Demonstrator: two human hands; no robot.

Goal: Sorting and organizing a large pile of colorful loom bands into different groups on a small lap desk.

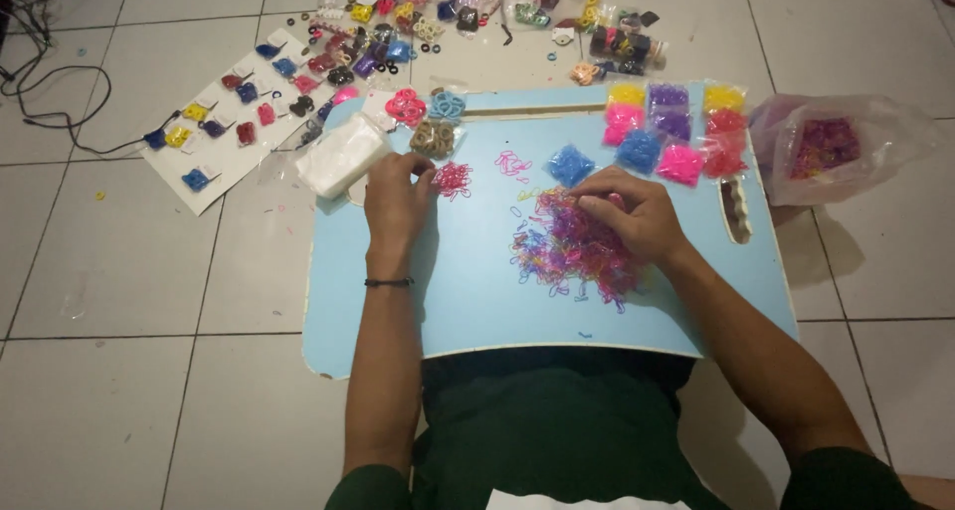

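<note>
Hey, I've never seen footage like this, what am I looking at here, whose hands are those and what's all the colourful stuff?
This is one picture from a camera worn on a person's head, looking down at their own two bare hands. There is no machine. The person sits on a tiled floor with a light blue lap table in front of them.

On the table lies a loose pile of tiny mixed-colour rubber bands. The right hand rests on that pile, fingers picking at it. The left hand, with a dark bracelet at the wrist, touches a small bunch of red bands.

Along the far edge sit small packets of sorted bands, yellow, purple, pink, blue and red, and a stack of clear little bags. A larger plastic bag of bands lies on the floor to the right.
</note>
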